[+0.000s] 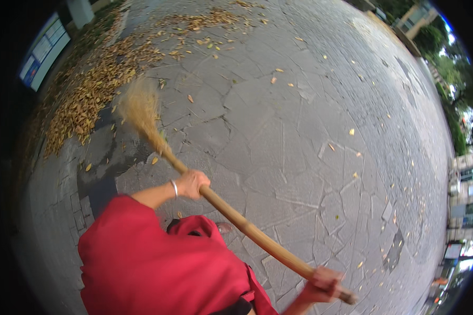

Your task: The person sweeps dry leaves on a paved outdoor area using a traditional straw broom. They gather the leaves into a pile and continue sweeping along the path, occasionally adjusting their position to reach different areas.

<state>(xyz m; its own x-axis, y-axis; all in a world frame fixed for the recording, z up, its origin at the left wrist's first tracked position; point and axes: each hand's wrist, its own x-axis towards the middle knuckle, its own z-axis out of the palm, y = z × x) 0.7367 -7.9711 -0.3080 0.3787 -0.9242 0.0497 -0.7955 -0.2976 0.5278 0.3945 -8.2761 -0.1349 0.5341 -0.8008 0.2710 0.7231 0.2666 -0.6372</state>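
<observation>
My left hand (195, 184), with a white bangle at the wrist, grips the wooden handle (246, 225) of a long broom partway along its length. Near the handle's top end, my right hand (325, 282) is wrapped around it, slightly blurred. The broom slants from lower right to upper left. Its straw-coloured bristle head (140, 108) is blurred and lies over the paving beside a bank of fallen yellow-brown leaves (84, 100). Whether the bristle tips touch the ground is not clear.
Irregular stone paving (260, 145) spreads ahead, with scattered single leaves. More leaves (209, 19) lie at the top. A notice board (45, 53) bearing writing stands at upper left. A building (465, 197) and trees (451, 73) line the right rim. My shoe (224, 227) shows below the handle.
</observation>
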